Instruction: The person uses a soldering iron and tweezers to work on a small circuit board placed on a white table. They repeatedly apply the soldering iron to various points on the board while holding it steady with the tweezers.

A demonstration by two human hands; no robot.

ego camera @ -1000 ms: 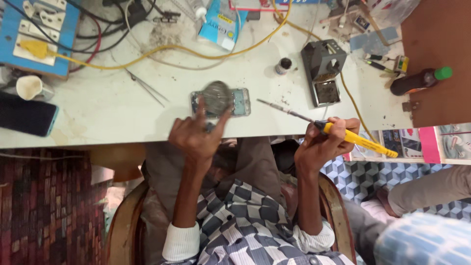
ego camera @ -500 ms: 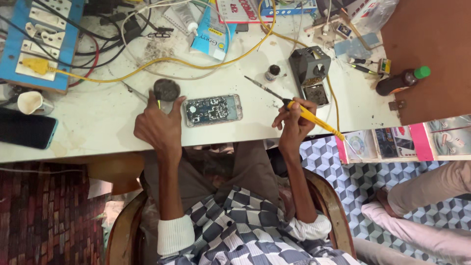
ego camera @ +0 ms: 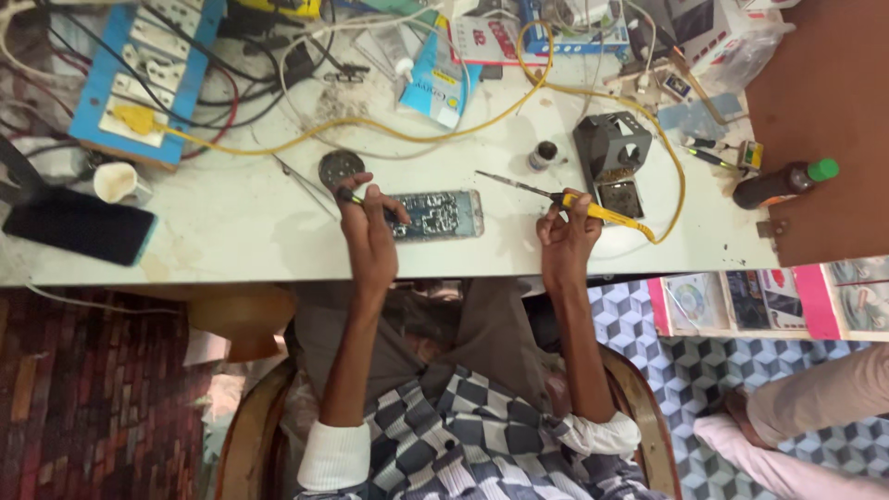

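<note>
On the cluttered white workbench [ego camera: 231,231], your left hand [ego camera: 369,227] is pinching a small dark tool beside the opened phone's [ego camera: 435,214] left end, its long axis running left-right, while your right hand [ego camera: 567,231], farther right, is gripping the yellow soldering iron [ego camera: 574,200].

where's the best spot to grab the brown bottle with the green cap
Grip the brown bottle around its dark body, coming down from above. It lies on its side on the brown board, green cap pointing away from the bench, so the long body offers two open sides.
</note>
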